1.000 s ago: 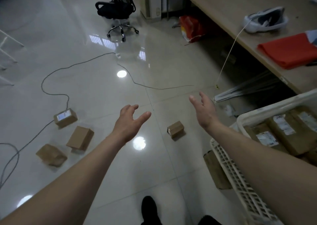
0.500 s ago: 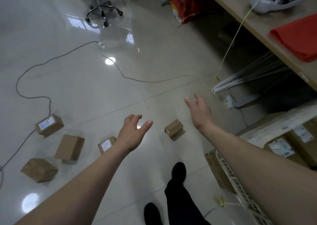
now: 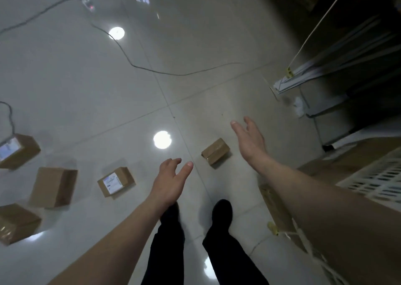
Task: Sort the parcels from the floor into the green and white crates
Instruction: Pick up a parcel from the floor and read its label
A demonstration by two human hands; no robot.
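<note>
Lower than before, the left hand (image 3: 171, 182) and right hand (image 3: 249, 143) reach down, both empty, fingers apart. One small parcel (image 3: 215, 151) lies on the floor between them, nearer the right hand; a labelled parcel (image 3: 116, 181) sits left of the left hand.

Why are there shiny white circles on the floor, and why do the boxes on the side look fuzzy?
In the head view, the white circles are glare, likely overhead lamps mirrored in the glossy floor; the left-edge parcels look smeared, probably from camera motion; the top right corner sits in deep shadow.
</note>
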